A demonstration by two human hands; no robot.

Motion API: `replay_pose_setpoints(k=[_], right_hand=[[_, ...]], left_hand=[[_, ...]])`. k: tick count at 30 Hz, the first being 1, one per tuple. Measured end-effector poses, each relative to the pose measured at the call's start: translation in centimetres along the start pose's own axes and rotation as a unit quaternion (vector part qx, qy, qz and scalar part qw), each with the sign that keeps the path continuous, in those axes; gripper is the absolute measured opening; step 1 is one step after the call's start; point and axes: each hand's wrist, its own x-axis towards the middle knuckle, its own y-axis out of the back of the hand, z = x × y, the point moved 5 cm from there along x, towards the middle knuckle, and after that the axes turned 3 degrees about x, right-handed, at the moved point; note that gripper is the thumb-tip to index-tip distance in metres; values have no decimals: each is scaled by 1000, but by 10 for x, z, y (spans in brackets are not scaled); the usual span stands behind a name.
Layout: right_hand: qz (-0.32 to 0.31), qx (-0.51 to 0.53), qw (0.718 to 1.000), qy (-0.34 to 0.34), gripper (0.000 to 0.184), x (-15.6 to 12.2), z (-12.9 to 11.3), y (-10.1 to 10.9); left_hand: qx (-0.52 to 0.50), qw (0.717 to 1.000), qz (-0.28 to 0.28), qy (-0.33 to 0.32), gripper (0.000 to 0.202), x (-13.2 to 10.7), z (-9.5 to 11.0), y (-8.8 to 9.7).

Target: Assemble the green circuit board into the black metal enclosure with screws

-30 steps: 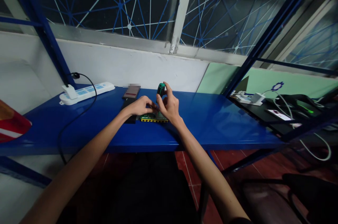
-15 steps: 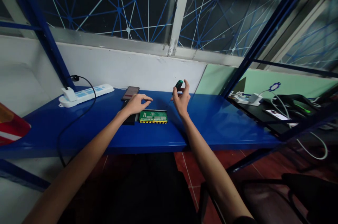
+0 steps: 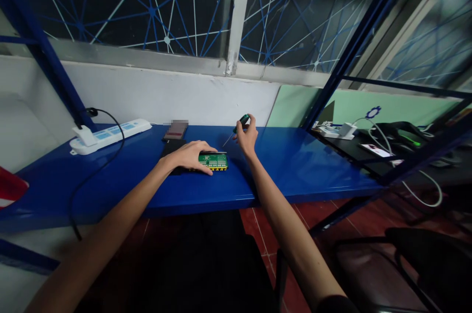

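A green circuit board (image 3: 214,161) with a row of yellow ports along its near side lies on the blue table. My left hand (image 3: 189,155) spans its left part, thumb at the near edge and fingers along the far edge, gripping it. In my right hand (image 3: 247,137) is a screwdriver (image 3: 244,119) with a dark green handle. Its thin shaft slants down to the left, and the tip is near the board's far right corner, seemingly apart from it. Partly under my left hand and wrist lies a black flat piece (image 3: 172,148).
A phone-like flat object (image 3: 176,129) lies behind the black piece. A white power strip (image 3: 110,136) with a black cable (image 3: 98,175) is at the left. Blue frame posts (image 3: 324,92) stand at both sides. To the right, a black table holds chargers and a lit phone (image 3: 376,150).
My left hand has come down from above the board's far left and now grips the board. The screwdriver has tilted, its tip nearer the board. The view has shifted slightly.
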Motion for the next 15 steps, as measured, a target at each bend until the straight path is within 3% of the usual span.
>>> replay_pose_setpoints(k=[6, 11, 15], right_hand=[[-17, -8, 1000, 14, 49, -5, -10, 0], [-48, 32, 998, 10, 54, -8, -14, -6], [-89, 63, 994, 9, 59, -14, -21, -14]], left_hand=[[-20, 999, -16, -18, 84, -1, 7, -2], [-48, 999, -21, 11, 108, -1, 4, 0], [-43, 998, -29, 26, 111, -2, -2, 0]])
